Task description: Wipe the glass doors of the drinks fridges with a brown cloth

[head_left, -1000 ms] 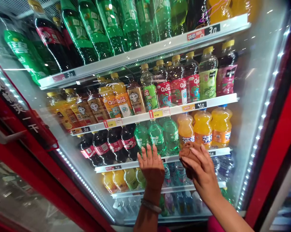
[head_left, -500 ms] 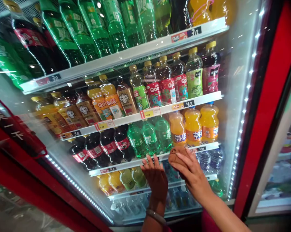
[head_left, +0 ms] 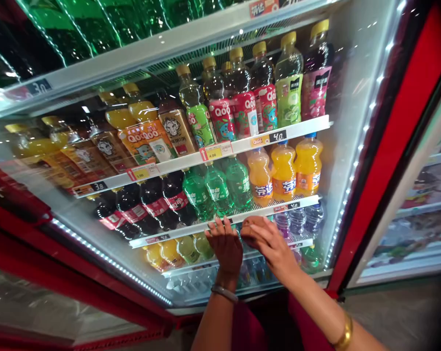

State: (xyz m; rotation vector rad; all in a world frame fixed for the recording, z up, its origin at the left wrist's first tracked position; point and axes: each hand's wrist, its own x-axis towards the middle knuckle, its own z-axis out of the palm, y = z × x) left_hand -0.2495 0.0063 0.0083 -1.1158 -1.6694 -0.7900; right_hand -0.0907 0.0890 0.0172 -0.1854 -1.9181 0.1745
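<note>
In front of the drinks fridge, my left hand (head_left: 224, 246) is raised with its fingers extended and nothing visible in it. Its fingertips overlap the view of the white shelf edge (head_left: 184, 232); whether they touch it I cannot tell. Beside it, my right hand (head_left: 271, 243) grips a small brown rounded item (head_left: 250, 225), whose kind I cannot make out. Just above the hands stand green soda bottles (head_left: 217, 187) and orange soda bottles (head_left: 283, 170). Dark cola bottles (head_left: 156, 204) are to their left.
Higher up, a shelf (head_left: 242, 142) carries several juice bottles (head_left: 224, 114) with price tags along its edge. Red frames (head_left: 381, 146) border the fridge, with a light strip (head_left: 110, 261) at lower left. Another fridge (head_left: 410, 214) stands on the right.
The view has moved closer and tilted downward, and the top-shelf bottles are partly cut off. My hands appear lower and slightly left. The brown item stays in my right hand.
</note>
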